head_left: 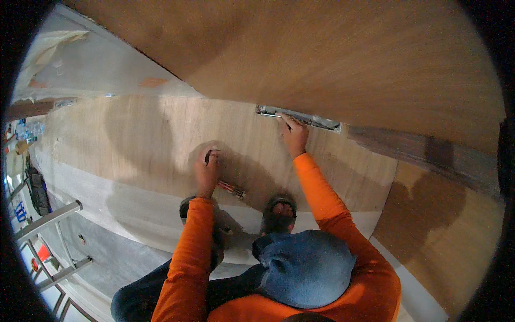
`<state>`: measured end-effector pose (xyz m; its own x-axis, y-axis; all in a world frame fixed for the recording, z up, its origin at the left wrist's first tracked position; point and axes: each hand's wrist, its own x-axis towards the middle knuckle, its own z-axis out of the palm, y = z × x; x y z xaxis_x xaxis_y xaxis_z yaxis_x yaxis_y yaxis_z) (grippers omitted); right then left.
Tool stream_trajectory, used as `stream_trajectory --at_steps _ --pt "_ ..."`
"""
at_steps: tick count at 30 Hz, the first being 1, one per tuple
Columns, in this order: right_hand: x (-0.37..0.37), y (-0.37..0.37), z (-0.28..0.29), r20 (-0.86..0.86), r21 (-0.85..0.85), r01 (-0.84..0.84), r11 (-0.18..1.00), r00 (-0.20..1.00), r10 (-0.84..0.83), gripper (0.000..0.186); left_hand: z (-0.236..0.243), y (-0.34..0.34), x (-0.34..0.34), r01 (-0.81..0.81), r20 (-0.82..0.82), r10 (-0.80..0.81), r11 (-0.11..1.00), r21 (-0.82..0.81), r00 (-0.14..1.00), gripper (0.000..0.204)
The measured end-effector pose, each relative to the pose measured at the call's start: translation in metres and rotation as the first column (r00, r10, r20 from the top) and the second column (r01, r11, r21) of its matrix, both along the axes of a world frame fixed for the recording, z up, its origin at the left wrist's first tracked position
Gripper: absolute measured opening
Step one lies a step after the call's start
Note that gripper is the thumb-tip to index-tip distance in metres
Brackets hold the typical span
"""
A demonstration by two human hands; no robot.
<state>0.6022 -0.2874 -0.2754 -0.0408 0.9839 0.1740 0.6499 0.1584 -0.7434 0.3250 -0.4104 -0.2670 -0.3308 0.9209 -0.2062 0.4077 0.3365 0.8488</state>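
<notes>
My right hand (295, 138) is closed on a slim tool with a bright metal shaft (272, 115), perhaps a screwdriver; its grip is mostly hidden by the fingers. The shaft lies across the left part of a long metal-lined slot (316, 121) at the foot of the large wooden panel. To the left and nearer to me, my left hand (206, 174) hovers over the floor, fingers curled around a small dark thing (207, 156) that I cannot make out. Beside that wrist, a red and white package (232, 188) lies on the floorboards.
A large wooden panel (322, 48) rises beyond my hands. At right runs a dark wooden strip (429, 155). My sandalled feet (280, 209) stand near the floor's pale border. An aluminium ladder (51, 220), a black bag (37, 190) and scattered items are at left.
</notes>
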Motion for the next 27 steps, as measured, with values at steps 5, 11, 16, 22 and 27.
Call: stream_trajectory --at_steps 5,11,16,22,27 --pt "0.010 -0.001 -0.003 -0.099 -0.034 0.072 0.997 0.992 -0.075 0.019 0.010 0.002 0.007 0.007 0.120 0.002 0.997 -0.077 0.993 0.026" --pt "-0.007 0.015 0.036 0.234 0.003 -0.173 0.985 0.958 0.167 0.020 0.025 0.003 0.008 -0.007 0.114 0.017 0.996 -0.085 0.993 0.025" --pt "-0.027 0.015 0.038 0.364 -0.096 -0.192 0.977 0.907 0.214 0.022 0.009 -0.008 0.001 0.000 0.009 0.000 1.000 -0.004 1.000 0.028" --pt "-0.029 0.023 0.027 0.318 -0.005 -0.325 0.946 0.896 0.310 0.026 0.012 0.000 -0.001 0.046 -0.120 -0.079 0.966 -0.256 0.990 0.030" --pt "0.032 0.020 -0.011 0.153 0.086 -0.093 0.992 0.985 0.079 0.020 0.047 0.013 0.006 0.658 -0.189 -0.677 0.736 -0.159 0.711 0.045"
